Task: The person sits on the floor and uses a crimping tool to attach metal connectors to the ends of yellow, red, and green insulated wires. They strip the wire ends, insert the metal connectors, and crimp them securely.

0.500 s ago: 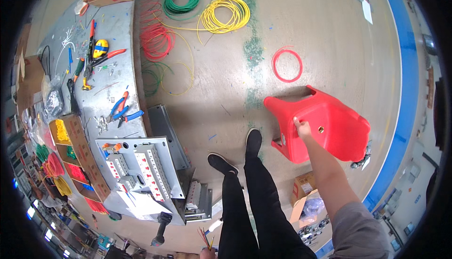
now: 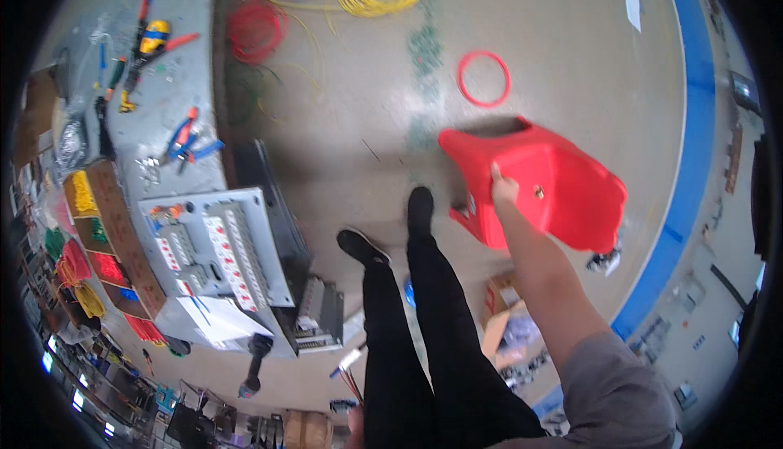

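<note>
Gripping the seat of the red plastic chair [image 2: 563, 196] at its left edge, the right hand [image 2: 503, 188] is closed with its thumb on the seat, the other fingers not clearly seen; the left hand [image 2: 356, 423], cut off by the lower rim, has thin wires [image 2: 349, 382] rising beside it, and I cannot tell how tightly it is closed; the chair sits ahead and to the person's right, over the grey floor [image 2: 587, 57], and whether its legs touch down is unclear; handling it well, I judge, calls for a firm hold and a steady wrist, since a grip at one edge lets the backrest side sag or twist; a low, slow movement would spare the red wire coil [image 2: 462, 82] near the front legs and the dark shoes [image 2: 420, 208]; the wires are best kept apart from the chair; on the left, the metal counter [image 2: 192, 82] bears a mounting plate with circuit breakers [image 2: 236, 257], red-and-blue-handled pliers [image 2: 181, 143] and a partitioned cardboard box [image 2: 151, 274] of coloured parts; farther out, a yellow wire coil [image 2: 375, 8] lies on the floor; a blue stripe [image 2: 700, 123] curves along the right, and an open carton [image 2: 493, 335] stands near the right forearm.
</note>
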Action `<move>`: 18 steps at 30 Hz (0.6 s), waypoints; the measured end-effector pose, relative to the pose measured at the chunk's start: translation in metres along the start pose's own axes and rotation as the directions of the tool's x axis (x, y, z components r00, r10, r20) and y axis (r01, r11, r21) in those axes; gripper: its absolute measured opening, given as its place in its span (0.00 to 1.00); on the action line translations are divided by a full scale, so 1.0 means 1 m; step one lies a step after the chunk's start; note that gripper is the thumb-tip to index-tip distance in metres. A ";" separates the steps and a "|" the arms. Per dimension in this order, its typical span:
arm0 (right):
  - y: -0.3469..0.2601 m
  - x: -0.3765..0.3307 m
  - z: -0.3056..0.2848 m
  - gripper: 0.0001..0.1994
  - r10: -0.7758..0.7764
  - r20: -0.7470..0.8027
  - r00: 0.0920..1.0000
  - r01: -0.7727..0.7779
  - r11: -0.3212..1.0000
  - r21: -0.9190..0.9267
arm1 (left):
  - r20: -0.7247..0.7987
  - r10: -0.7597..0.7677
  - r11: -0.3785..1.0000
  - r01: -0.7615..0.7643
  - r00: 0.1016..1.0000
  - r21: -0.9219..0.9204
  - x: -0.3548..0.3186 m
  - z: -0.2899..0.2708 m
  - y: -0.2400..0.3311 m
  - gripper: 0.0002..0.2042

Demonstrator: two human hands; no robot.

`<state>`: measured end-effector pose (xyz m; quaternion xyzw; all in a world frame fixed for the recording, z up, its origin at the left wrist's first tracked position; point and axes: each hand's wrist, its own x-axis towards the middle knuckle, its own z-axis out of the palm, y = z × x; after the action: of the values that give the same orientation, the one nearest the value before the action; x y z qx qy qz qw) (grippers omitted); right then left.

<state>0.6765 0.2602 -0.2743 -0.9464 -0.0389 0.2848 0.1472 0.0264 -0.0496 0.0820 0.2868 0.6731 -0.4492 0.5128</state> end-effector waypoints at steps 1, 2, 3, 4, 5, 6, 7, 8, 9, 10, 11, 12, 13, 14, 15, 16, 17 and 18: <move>0.007 0.007 0.004 0.36 0.005 -0.045 0.999 -0.002 0.998 0.063 | 0.009 0.013 1.000 -0.014 1.000 0.024 0.001 -0.001 0.001 0.16; 0.007 0.011 0.005 0.35 0.068 0.015 0.998 -0.069 0.997 0.029 | 0.014 0.018 0.999 -0.019 1.000 0.033 0.000 0.003 0.003 0.16; -0.010 -0.003 0.014 0.34 0.095 0.034 0.995 -0.096 0.994 0.051 | 0.008 0.001 1.000 -0.001 1.000 0.030 -0.006 0.011 0.004 0.16; -0.027 -0.015 0.015 0.32 0.161 0.110 0.981 -0.169 0.983 0.069 | 0.007 -0.013 0.999 0.013 1.000 0.029 -0.012 0.017 0.005 0.16; -0.004 0.001 0.012 0.28 0.129 0.016 0.991 -0.130 0.980 0.152 | 0.024 0.014 0.998 -0.015 1.000 0.061 -0.009 0.009 0.007 0.16; 0.005 0.008 0.012 0.27 0.163 0.027 0.986 -0.165 0.972 0.165 | 0.029 0.017 0.997 -0.019 0.999 0.074 -0.009 0.007 0.008 0.17; 0.007 0.014 0.011 0.27 0.188 0.039 0.981 -0.192 0.964 0.184 | 0.030 0.024 0.996 -0.026 0.999 0.086 -0.007 0.006 0.009 0.17; 0.010 0.016 0.008 0.27 0.212 0.052 0.976 -0.218 0.954 0.203 | 0.032 0.032 0.994 -0.035 0.999 0.100 -0.005 0.004 0.010 0.17; -0.002 0.005 0.011 0.27 0.274 0.091 0.957 -0.288 0.935 0.208 | 0.026 0.016 0.995 -0.019 1.000 0.095 -0.006 0.009 0.012 0.17; -0.013 0.000 0.006 0.26 0.317 0.142 0.938 -0.342 0.911 0.228 | 0.025 0.011 0.995 -0.014 1.000 0.095 -0.008 0.013 0.012 0.17; -0.021 -0.004 0.000 0.25 0.358 0.190 0.914 -0.397 0.884 0.247 | 0.027 0.009 0.996 -0.011 1.000 0.091 -0.009 0.016 0.013 0.17; -0.024 -0.002 -0.005 0.25 0.396 0.231 0.889 -0.449 0.852 0.268 | 0.029 0.013 0.995 -0.015 1.000 0.097 -0.008 0.017 0.013 0.18; -0.026 -0.002 -0.008 0.24 0.388 0.248 0.888 -0.448 0.854 0.265 | 0.033 0.017 0.995 -0.020 0.999 0.099 -0.008 0.018 0.014 0.18; -0.029 -0.001 -0.011 0.24 0.380 0.266 0.886 -0.446 0.857 0.260 | 0.034 0.016 0.995 -0.019 0.999 0.097 -0.008 0.019 0.014 0.18; -0.029 0.000 -0.013 0.24 0.371 0.285 0.884 -0.443 0.860 0.254 | 0.036 0.017 0.995 -0.021 0.999 0.099 -0.008 0.021 0.014 0.18; -0.030 0.001 -0.014 0.24 0.369 0.270 0.889 -0.434 0.867 0.245 | 0.037 0.017 0.995 -0.021 0.999 0.094 -0.010 0.024 0.014 0.18; -0.031 0.001 -0.013 0.24 0.365 0.258 0.895 -0.424 0.875 0.234 | 0.039 0.015 0.996 -0.018 0.999 0.088 -0.013 0.026 0.013 0.19; -0.031 -0.002 -0.009 0.23 0.363 0.250 0.898 -0.418 0.882 0.218 | 0.046 0.015 0.996 -0.019 0.999 0.082 -0.016 0.028 0.013 0.19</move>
<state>0.6803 0.2876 -0.2568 -0.8722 0.1772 0.4058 0.2077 0.0551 -0.0682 0.0914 0.3030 0.6396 -0.4788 0.5194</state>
